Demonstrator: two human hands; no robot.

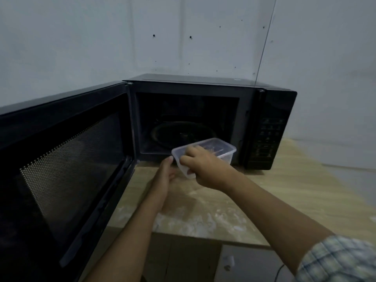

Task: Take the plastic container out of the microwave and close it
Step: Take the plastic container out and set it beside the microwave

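Observation:
A clear plastic container (220, 148) with reddish contents hangs at the lower front edge of the black microwave (270, 127), partly out of the cavity. My right hand (203, 165) grips its near end from above. My left hand (165, 176) is beside and below the container's near corner, thumb touching the rim, fingers apart. The microwave door (67, 159) is swung wide open to the left. The glass turntable (179, 134) is visible inside the dark cavity.
The microwave stands on a light wooden counter (264, 200) in a wall corner. The counter's front edge runs across the lower part of the view, with cabinet fronts (244, 263) beneath. The open door blocks the left side.

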